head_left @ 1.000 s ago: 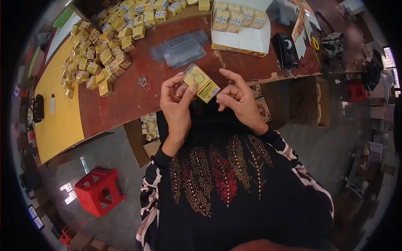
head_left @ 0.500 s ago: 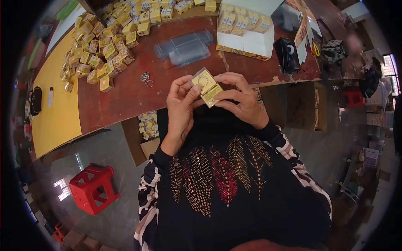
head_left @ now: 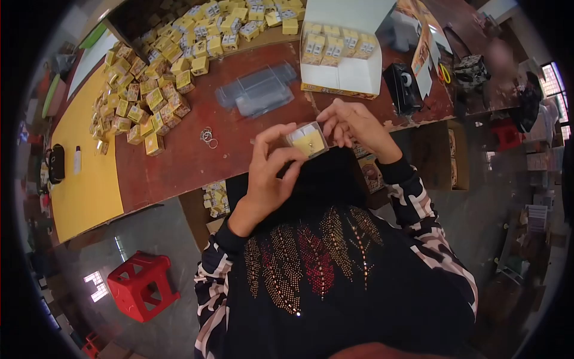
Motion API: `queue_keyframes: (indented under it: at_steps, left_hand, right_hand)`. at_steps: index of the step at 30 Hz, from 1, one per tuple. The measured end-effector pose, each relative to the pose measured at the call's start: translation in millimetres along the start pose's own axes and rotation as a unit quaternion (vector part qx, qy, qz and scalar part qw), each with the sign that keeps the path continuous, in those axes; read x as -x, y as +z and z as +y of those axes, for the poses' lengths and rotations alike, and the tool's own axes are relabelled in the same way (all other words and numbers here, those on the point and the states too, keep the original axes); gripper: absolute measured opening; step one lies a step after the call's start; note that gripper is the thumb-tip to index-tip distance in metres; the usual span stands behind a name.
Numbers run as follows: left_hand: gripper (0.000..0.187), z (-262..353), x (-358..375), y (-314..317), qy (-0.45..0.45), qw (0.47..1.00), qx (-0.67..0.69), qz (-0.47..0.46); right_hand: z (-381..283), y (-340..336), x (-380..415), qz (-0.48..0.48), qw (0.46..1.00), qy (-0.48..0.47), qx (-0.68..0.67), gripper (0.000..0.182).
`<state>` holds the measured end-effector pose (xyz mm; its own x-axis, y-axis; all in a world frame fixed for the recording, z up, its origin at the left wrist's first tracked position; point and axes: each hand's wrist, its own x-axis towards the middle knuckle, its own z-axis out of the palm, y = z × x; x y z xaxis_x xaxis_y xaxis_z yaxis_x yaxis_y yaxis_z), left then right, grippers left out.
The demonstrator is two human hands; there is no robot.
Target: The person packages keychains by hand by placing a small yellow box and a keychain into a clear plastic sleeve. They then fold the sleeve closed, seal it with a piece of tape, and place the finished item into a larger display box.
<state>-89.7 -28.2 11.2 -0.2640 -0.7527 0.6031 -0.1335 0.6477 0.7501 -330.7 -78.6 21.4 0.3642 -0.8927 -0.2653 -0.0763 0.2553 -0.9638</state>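
A small clear-sided box with a yellow and white inside (head_left: 308, 141) is held between the thumb and fingers of my left hand (head_left: 272, 170), above the table's front edge. Just to its right is my right hand (head_left: 357, 128), its fingers curled near the box's upper right corner; whether they pinch anything small is hidden. Behind the hands lies a stack of clear plastic pieces (head_left: 257, 91). Some metal rings (head_left: 208, 137) rest on the red table (head_left: 167, 170). An open white display box (head_left: 353, 75) holds several small packed boxes at its back.
Many small yellow boxes (head_left: 155, 102) are heaped at the left and back. A yellow sheet (head_left: 86, 191) covers the table's left end. Right of the display box stands a black object (head_left: 402, 87), with yellow scissors (head_left: 443, 73) beyond. A red stool (head_left: 142, 286) is on the floor.
The small box has been turned, so its yellow and white inside now shows. My right hand has moved off its lower side and up to the right. The whole view has shifted slightly.
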Motion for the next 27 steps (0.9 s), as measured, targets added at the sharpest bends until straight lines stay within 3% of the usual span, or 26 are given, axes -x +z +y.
queue_keyframes:
  at_steps: [5, 8, 13, 16, 18, 20, 22, 23, 25, 27]
  left_hand:
    - [0.023, -10.6, -10.3, 3.8, 0.227, 0.958, -0.143, -0.100]
    - [0.021, -10.4, -15.0, 8.7, 0.256, 0.945, -0.166, -0.119]
    - [0.021, -22.3, -24.4, 19.9, 0.273, 0.934, -0.204, -0.106]
    - [0.029, -29.0, -27.3, 30.7, 0.240, 0.947, -0.174, -0.120]
    - [0.040, -30.0, -31.8, 30.4, 0.216, 0.942, -0.204, -0.154]
    - [0.047, -39.6, -38.8, 13.9, 0.153, 0.945, -0.252, -0.143]
    - [0.047, -65.1, -47.1, -5.3, 0.080, 0.947, -0.287, -0.119]
    - [0.049, -76.8, -51.9, -15.8, 0.050, 0.942, -0.313, -0.106]
    - [0.057, -96.5, -66.3, -37.9, -0.005, 0.927, -0.363, -0.089]
    - [0.061, -119.1, -80.2, -52.7, -0.032, 0.915, -0.393, -0.087]
  right_hand:
    - [10.4, -1.3, 0.3, -0.065, 0.993, 0.061, -0.078, 0.069]
    - [20.5, 0.5, 9.1, -0.152, 0.957, 0.097, -0.226, 0.066]
    - [20.2, 10.3, 25.6, -0.094, 0.945, 0.030, -0.312, 0.052]
    - [11.7, 1.5, 23.0, 0.056, 0.984, -0.040, -0.167, 0.049]
    - [-2.8, -36.9, 11.2, 0.155, 0.980, -0.124, -0.016, 0.046]
    - [-25.9, -86.8, -3.5, 0.249, 0.917, -0.170, 0.259, 0.053]
    - [-40.2, -117.4, -22.8, 0.308, 0.811, -0.179, 0.464, 0.053]
    - [-42.9, -127.9, -32.6, 0.306, 0.811, -0.181, 0.465, 0.053]
    - [-43.9, -142.8, -55.5, 0.276, 0.757, -0.190, 0.560, 0.052]
    - [-44.2, -148.5, -75.7, 0.249, 0.753, -0.186, 0.580, 0.051]
